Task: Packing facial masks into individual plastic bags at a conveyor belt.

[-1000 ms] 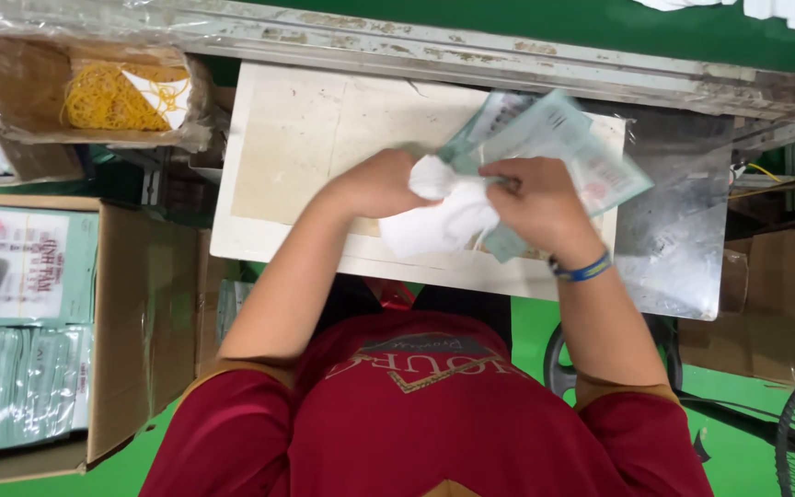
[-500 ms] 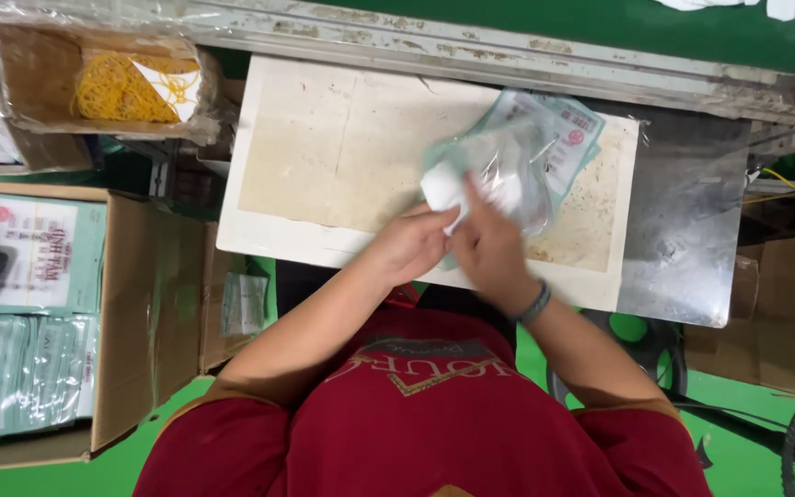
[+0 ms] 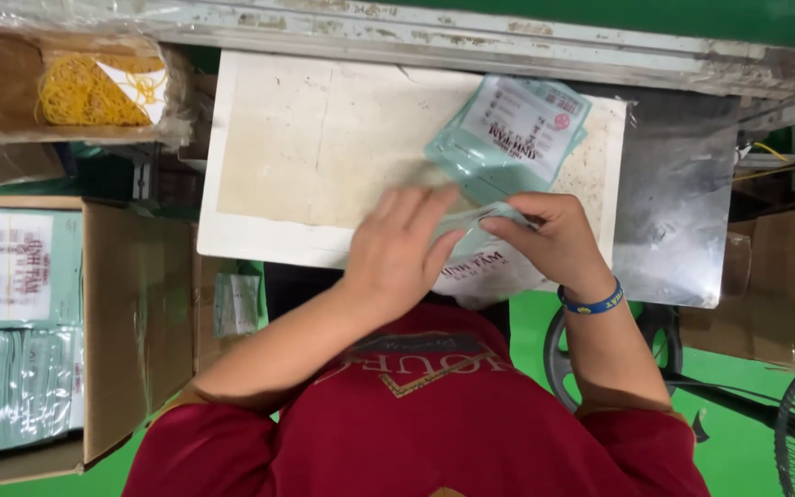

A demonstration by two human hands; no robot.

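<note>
A pale green plastic packet (image 3: 485,225) is lying at the near edge of the white bench (image 3: 305,147), with the right hand (image 3: 554,241) pinching its end and the left hand (image 3: 402,248) pressing flat on it, fingers spread. The step appears to be flattening or folding the packet (more packets (image 3: 517,129) are stacked just behind); the next move likely calls for steady pressure.

Pale green flat plastic packets with white labels (image 3: 519,129) lie at the surface's far right corner; matching packets (image 3: 13,331) fill the brown cardboard box (image 3: 131,322) at left.

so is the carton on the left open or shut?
Open: the cardboard carton has no lid over it, and flat pale green packets show stacked inside.
</note>
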